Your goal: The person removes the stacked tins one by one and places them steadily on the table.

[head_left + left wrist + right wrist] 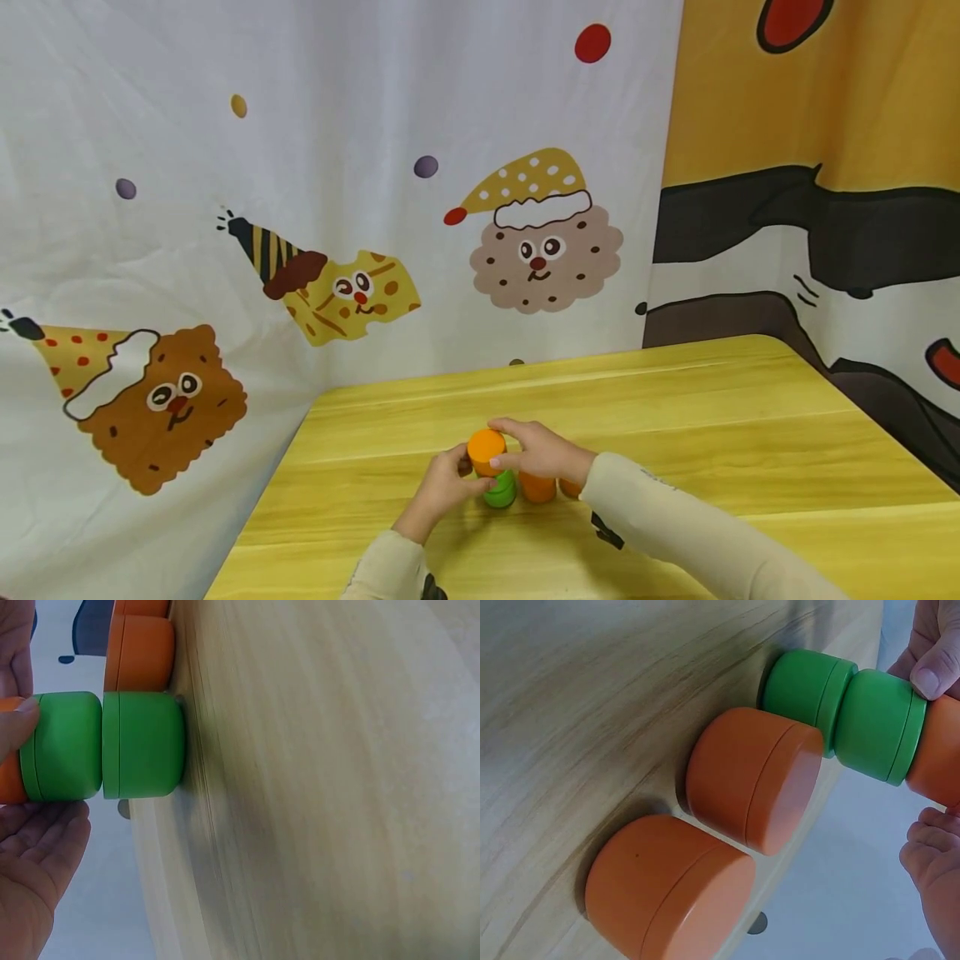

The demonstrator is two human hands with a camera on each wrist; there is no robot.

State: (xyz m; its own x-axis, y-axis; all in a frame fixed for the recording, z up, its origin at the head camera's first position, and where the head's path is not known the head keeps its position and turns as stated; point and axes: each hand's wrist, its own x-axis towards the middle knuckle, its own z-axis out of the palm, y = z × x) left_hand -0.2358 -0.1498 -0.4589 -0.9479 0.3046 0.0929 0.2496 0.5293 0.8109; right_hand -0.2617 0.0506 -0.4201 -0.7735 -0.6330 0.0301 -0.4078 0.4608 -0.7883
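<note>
Head view, lower middle of the frame: your right hand (543,451) and left hand (444,483) both pinch the orange jar (486,451) topping two green jars (500,490), an upright stack on the table (750,433) (contents hidden, lids on). Two orange jars (751,778) stand just beside, right.
</note>
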